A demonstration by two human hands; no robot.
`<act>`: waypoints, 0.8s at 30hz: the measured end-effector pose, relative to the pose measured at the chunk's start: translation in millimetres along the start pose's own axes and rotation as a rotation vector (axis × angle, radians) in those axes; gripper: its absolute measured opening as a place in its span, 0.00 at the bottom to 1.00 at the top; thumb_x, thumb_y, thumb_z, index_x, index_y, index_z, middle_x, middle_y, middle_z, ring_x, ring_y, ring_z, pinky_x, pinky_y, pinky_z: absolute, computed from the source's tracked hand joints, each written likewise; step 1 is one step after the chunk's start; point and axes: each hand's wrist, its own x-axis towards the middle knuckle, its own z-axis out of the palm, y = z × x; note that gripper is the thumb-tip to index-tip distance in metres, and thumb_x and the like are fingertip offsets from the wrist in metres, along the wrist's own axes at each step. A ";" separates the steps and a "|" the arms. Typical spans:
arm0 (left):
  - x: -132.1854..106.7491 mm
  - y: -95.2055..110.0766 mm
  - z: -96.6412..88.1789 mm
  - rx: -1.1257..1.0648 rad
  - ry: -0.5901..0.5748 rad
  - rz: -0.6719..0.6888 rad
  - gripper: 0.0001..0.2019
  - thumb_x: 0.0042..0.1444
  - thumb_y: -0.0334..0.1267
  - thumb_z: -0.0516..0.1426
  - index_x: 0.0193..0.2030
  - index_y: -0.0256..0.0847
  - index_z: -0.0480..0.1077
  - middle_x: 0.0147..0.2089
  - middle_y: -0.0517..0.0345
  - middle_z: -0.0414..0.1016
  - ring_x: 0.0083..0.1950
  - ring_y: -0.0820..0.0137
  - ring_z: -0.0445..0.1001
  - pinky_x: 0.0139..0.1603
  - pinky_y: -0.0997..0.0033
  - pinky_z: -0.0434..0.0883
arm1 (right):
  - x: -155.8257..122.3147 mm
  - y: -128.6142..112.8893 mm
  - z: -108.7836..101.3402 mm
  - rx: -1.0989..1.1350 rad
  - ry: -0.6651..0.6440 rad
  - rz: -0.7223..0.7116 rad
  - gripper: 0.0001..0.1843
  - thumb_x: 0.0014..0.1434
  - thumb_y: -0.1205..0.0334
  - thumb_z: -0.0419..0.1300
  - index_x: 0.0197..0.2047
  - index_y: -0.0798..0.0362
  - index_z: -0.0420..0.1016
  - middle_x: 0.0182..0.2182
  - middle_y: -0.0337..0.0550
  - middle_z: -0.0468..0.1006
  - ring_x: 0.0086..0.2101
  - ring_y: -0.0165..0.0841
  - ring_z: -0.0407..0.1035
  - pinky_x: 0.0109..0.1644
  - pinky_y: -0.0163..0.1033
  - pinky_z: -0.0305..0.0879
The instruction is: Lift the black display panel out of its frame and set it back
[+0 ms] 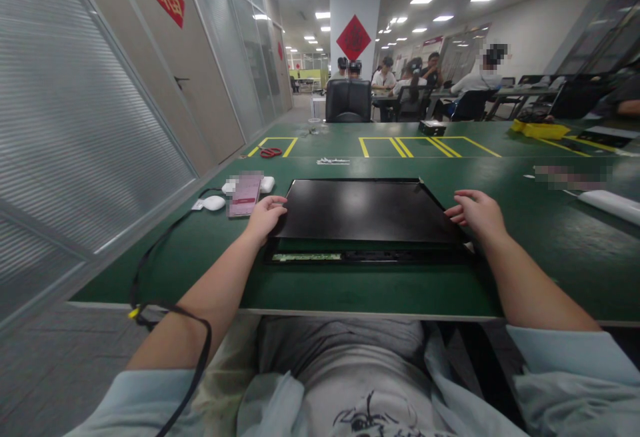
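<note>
A flat black LCD screen panel (360, 210) lies in front of me over a black frame. Along the frame's near side shows a strip of green circuit board (307, 257). My left hand (265, 217) grips the panel's left edge, fingers bent over the rim and thumb hidden. At the opposite edge my right hand (477, 214) holds the panel's right side with curled fingers. The panel's near edge looks slightly raised off the frame, leaving the circuit strip in sight.
Left of the panel lie a phone (245, 195), a white round device (214, 203) and a black cable (165, 234). Red-handled scissors (271, 152) and small white strips (333, 162) lie beyond. A white roll (613, 206) is at right on the green table (200, 277). People sit behind.
</note>
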 end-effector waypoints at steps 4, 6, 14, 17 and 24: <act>1.7 -1.4 0.0 0.021 0.032 -0.013 0.15 0.33 0.33 0.62 0.34 0.41 0.74 0.27 0.60 0.74 0.31 0.67 0.70 0.34 0.69 0.65 | 0.4 -0.1 0.5 -0.044 -0.011 0.006 0.19 0.59 0.58 0.59 0.52 0.53 0.73 0.25 0.43 0.81 0.20 0.31 0.70 0.22 0.32 0.62; 1.7 -1.0 0.5 0.021 0.033 -0.006 0.14 0.33 0.33 0.62 0.33 0.41 0.74 0.27 0.61 0.73 0.30 0.68 0.70 0.34 0.69 0.65 | 1.2 0.5 0.2 -0.072 -0.013 0.014 0.18 0.59 0.58 0.59 0.52 0.53 0.74 0.27 0.44 0.82 0.20 0.31 0.70 0.23 0.32 0.61; 0.8 -1.1 1.4 -0.011 0.012 -0.033 0.17 0.33 0.31 0.64 0.35 0.41 0.72 0.28 0.59 0.76 0.29 0.67 0.73 0.34 0.68 0.68 | -0.6 2.1 -1.1 -0.159 0.025 -0.037 0.18 0.57 0.54 0.59 0.48 0.52 0.78 0.28 0.47 0.83 0.21 0.33 0.67 0.22 0.35 0.63; 1.5 -2.7 0.9 -0.027 0.014 -0.028 0.18 0.33 0.31 0.65 0.35 0.41 0.72 0.31 0.57 0.78 0.33 0.66 0.75 0.38 0.67 0.70 | -0.6 2.7 -1.1 -0.159 0.024 -0.045 0.20 0.57 0.53 0.59 0.49 0.52 0.79 0.29 0.47 0.83 0.23 0.33 0.68 0.21 0.34 0.61; 0.9 -3.8 1.0 -0.002 -0.016 0.001 0.19 0.32 0.30 0.70 0.35 0.40 0.73 0.37 0.53 0.80 0.44 0.62 0.78 0.50 0.61 0.71 | 2.1 5.4 -2.6 -0.192 0.029 -0.048 0.20 0.56 0.52 0.59 0.48 0.52 0.79 0.29 0.48 0.83 0.26 0.35 0.71 0.20 0.32 0.61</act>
